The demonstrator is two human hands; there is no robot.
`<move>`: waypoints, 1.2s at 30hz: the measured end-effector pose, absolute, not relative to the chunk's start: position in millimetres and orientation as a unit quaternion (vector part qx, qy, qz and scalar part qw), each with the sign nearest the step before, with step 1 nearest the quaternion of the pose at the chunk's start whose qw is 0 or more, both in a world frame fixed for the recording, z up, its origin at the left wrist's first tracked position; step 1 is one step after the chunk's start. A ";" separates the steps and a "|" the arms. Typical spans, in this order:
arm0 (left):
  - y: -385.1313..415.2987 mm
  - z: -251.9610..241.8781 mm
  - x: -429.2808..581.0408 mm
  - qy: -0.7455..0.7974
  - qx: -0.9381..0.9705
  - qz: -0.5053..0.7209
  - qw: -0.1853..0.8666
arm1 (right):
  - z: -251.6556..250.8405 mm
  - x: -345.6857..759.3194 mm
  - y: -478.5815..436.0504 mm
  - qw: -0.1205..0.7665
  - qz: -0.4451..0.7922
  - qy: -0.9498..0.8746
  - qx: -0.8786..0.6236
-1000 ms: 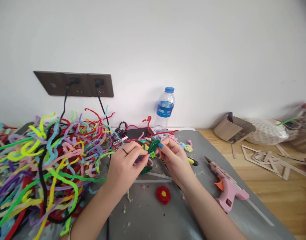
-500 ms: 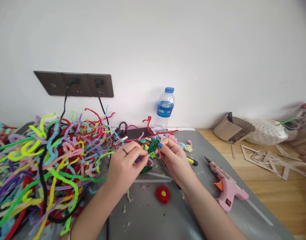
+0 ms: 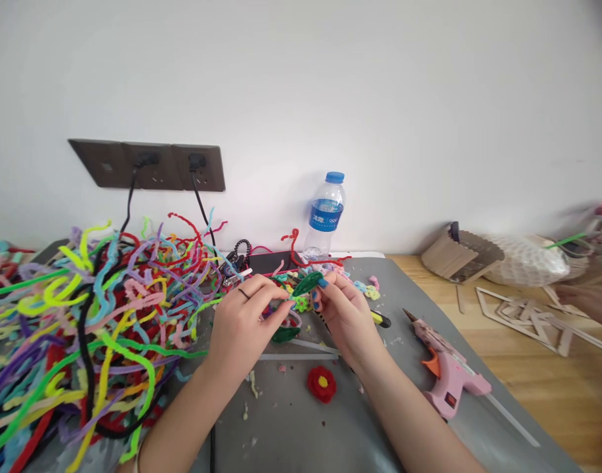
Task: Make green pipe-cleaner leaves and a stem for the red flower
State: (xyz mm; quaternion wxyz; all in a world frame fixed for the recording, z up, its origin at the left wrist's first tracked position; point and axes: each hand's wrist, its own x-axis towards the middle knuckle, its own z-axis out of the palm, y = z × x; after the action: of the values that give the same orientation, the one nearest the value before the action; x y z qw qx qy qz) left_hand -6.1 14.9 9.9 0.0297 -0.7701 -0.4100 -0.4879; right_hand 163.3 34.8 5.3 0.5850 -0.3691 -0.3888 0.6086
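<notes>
A green leaf shape of fuzzy pipe cleaner (image 3: 308, 284) is held between my two hands above the grey table. My left hand (image 3: 249, 322) pinches its lower left end between thumb and forefinger. At its right end, my right hand (image 3: 343, 315) grips it with blue-nailed fingers. A second green leaf shape (image 3: 285, 335) lies beneath, partly hidden by my left hand. Nearer to me on the table (image 3: 276, 427) rests a red flower with a yellow centre (image 3: 322, 384).
Tangled coloured pipe cleaners (image 3: 118, 328) cover the left side. A pink glue gun (image 3: 451, 374) lies right, near a yellow cutter (image 3: 380, 319). A bottle (image 3: 325, 217) leans by the wall. Another person's hand (image 3: 583, 302) reaches over wooden pieces (image 3: 527, 315) at far right.
The green leaf has turned and shows more of its length between my fingers. My right hand has shifted slightly right. The other person's hand has come further into view.
</notes>
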 end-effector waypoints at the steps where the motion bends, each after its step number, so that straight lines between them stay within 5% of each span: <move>1: 14.9 9.5 -6.2 -0.412 -0.770 -0.486 0.031 | 5.0 163.3 34.9 0.584 0.605 -0.395 -0.369; 36: 14.3 11.6 -6.6 -0.423 -0.762 -0.489 0.018 | 3.0 164.1 35.1 0.586 0.572 -0.441 -0.368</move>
State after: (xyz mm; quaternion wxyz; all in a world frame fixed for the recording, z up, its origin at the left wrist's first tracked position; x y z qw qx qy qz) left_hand -6.6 14.3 11.6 0.0183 -0.7621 -0.4235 -0.4894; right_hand 164.1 35.1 3.0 0.5859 -0.3678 -0.4409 0.5719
